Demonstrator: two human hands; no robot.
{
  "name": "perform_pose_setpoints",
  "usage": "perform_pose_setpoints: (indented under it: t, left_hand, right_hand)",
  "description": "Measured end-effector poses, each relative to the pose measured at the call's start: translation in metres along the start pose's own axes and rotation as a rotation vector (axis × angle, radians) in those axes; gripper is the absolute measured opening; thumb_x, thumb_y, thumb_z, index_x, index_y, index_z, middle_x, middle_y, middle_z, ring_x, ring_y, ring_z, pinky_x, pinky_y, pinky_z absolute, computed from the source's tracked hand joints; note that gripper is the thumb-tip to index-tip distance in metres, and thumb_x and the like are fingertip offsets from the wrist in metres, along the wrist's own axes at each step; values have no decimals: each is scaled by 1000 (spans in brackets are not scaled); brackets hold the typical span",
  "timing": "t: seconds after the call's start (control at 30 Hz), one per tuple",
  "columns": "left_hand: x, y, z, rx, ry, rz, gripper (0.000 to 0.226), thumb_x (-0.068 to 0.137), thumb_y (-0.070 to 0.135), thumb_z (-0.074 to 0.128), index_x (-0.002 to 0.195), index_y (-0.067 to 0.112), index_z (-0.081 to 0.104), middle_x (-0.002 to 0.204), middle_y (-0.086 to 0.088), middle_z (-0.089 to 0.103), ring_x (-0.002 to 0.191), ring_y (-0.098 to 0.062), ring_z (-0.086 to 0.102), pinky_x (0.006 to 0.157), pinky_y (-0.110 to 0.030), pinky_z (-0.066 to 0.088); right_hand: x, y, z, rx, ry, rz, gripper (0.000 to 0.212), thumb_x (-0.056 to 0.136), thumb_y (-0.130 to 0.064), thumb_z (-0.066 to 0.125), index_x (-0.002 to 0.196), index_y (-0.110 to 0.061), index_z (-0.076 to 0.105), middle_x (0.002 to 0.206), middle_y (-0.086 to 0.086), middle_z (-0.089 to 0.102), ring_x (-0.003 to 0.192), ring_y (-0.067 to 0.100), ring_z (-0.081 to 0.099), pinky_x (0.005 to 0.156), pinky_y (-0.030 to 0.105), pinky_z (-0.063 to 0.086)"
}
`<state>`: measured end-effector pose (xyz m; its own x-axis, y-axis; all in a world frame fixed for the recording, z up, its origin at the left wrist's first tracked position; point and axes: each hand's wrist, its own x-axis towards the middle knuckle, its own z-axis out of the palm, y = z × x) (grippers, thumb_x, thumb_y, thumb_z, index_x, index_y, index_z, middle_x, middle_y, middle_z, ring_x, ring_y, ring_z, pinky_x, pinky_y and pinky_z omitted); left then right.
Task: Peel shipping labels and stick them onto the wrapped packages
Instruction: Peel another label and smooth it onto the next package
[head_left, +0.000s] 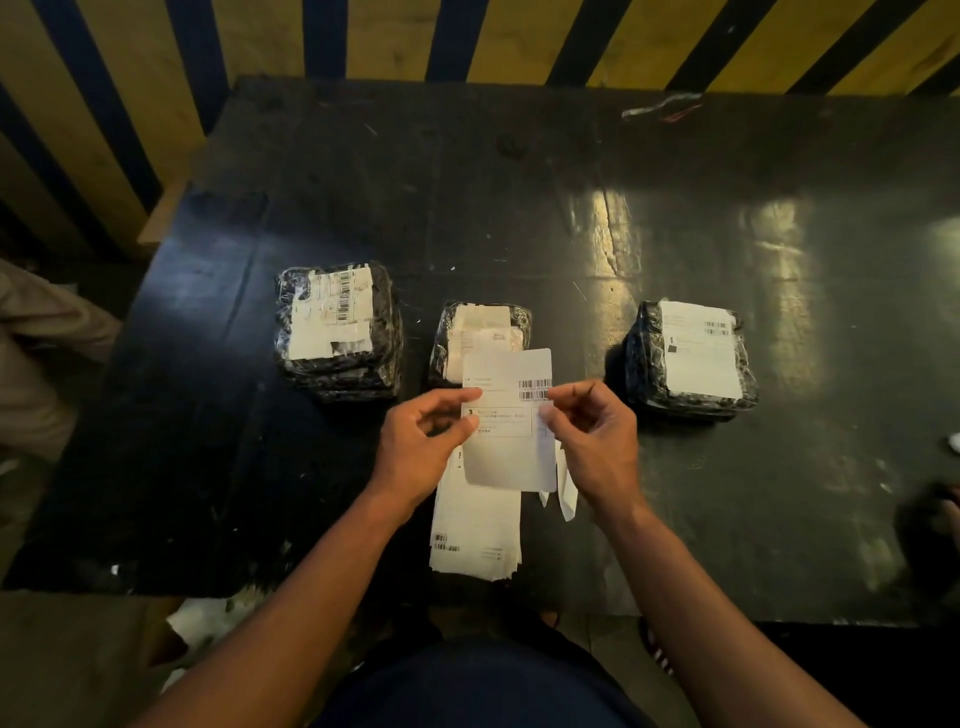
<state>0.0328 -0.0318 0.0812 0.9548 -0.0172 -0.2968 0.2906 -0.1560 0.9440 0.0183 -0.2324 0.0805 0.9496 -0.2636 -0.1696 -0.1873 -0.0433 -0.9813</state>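
Above a dark worktable (675, 218), a shipping label (511, 441) is held upright between both hands, its long axis running away from the person toward the middle package (485, 332), which lies just beyond the sheet's top edge. The left hand (421, 447) pinches the label's left edge between thumb and fingertips; the right hand (592, 441) pinches the right edge near the barcode, as if working the backing loose. Whether the label has come free of its liner cannot be told.

Both hands sit about equally near the middle package, so the likely move is straight forward and down onto its top, which already shows pale paper. The left package (337, 332) and right package (691, 353) stand well apart to either side, each already carrying a label.

Under the hands, a stack of labels (475, 535) rests on the table's near edge, with peeled strips (566, 493) just beside it. Loose wires (660, 106) lie at the far edge, before a striped yellow-and-dark barrier (395, 36).
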Motion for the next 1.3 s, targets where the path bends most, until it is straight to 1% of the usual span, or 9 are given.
perform_pose_setpoints:
  t: [0.1, 0.23, 0.37, 0.57, 0.7, 0.93, 1.0, 1.1, 1.3]
  left_hand:
    - [6, 0, 1, 20, 17, 26, 32, 89, 6, 77, 117, 22, 76, 115, 0, 76, 103, -15, 74, 84, -32, 63]
    - [16, 3, 2, 100, 44, 124, 33, 90, 6, 77, 119, 20, 76, 118, 4, 72, 100, -13, 73, 83, -28, 63]
    - [27, 1, 0, 192, 39, 175, 35, 89, 7, 78, 121, 21, 75, 119, 7, 71, 97, -10, 73, 83, -27, 62]
    - [41, -14, 1, 328, 50, 158, 40, 88, 4, 78, 123, 22, 74, 119, 8, 68, 95, -4, 70, 81, -22, 62]
    - [58, -22, 6, 377, 54, 132, 43, 88, 1, 77, 125, 21, 72, 119, 8, 66, 93, -4, 68, 77, -11, 57]
    - [117, -26, 12, 474, 76, 76, 46, 90, -2, 73, 131, 19, 69, 124, 6, 62, 91, -4, 64, 71, -3, 51]
    - [134, -29, 12, 521, 72, 72, 48, 90, -2, 72, 133, 19, 68, 127, 3, 62, 90, -5, 62, 69, -1, 50]
    - [156, -34, 13, 555, 75, 63, 49, 90, -3, 71, 134, 19, 67, 129, 2, 61, 93, -7, 62, 72, -3, 51]
    - [187, -42, 16, 574, 73, 38, 53, 89, -6, 70, 136, 18, 65, 127, 1, 59, 102, -15, 62, 90, -27, 60]
  right_hand:
    - [2, -1, -2, -92, -30, -64, 18, 91, -4, 75, 103, -18, 76, 105, -8, 75, 94, 14, 71, 81, 30, 63]
    - [9, 0, -3, -217, -36, -118, 27, 90, -9, 77, 112, -24, 76, 113, -19, 68, 103, 4, 66, 79, 16, 58]
    - [19, 3, -3, -272, -48, -112, 33, 89, -9, 78, 119, -23, 75, 110, -23, 67, 94, 3, 66, 76, 19, 60]
    - [31, 21, 4, -357, -29, -81, 35, 86, -8, 82, 116, -25, 74, 99, -18, 67, 84, -5, 66, 68, 5, 52]
    - [49, 36, 15, -397, -9, -56, 32, 87, -9, 81, 117, -15, 76, 105, -9, 71, 84, 0, 68, 70, 4, 52]
    - [101, 55, 41, -458, 24, -15, 29, 88, -15, 80, 117, -18, 74, 109, -9, 70, 89, 3, 68, 76, 14, 59]
    - [115, 60, 49, -476, 31, -6, 29, 88, -16, 80, 117, -18, 74, 109, -6, 71, 87, 3, 68, 73, 10, 57]
    - [134, 65, 59, -484, 34, 28, 29, 90, -15, 78, 118, -16, 73, 113, -3, 70, 87, 3, 67, 65, 2, 51]
    - [160, 73, 75, -498, 56, 60, 28, 90, -15, 78, 117, -16, 72, 118, 2, 70, 92, 13, 70, 74, 19, 60]
